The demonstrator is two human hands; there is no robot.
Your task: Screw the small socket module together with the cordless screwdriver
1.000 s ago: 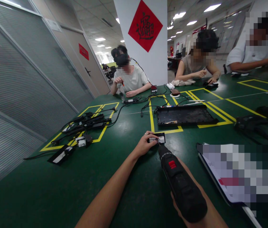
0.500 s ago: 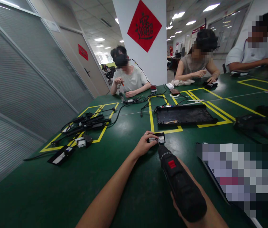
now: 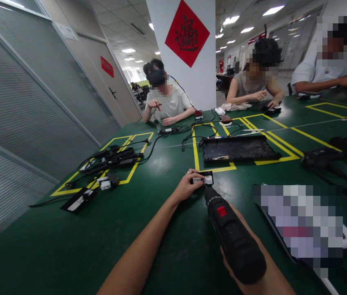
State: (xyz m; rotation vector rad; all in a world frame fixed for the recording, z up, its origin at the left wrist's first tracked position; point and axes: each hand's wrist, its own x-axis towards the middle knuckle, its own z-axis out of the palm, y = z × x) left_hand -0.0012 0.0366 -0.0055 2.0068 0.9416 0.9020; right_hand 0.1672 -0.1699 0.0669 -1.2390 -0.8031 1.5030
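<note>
My right hand is wrapped round the handle of a black cordless drill with a red switch on top; the drill's body hides most of the hand. The drill points away from me, and the tip of its bit meets a small black part with a white piece on it. From the left side, my left hand grips that part against the green table, thumb and fingers near the bit. The screw or hole under the bit is too small to make out.
Beyond my hands lies a long black tray-like housing. Tangled black cables and a black plate are on the left. At right lie a blurred-out flat object and a dark tool. Several people sit across the table.
Almost nothing differs. The drill's rear end has shifted slightly up and left in view, while both hands keep their holds.
</note>
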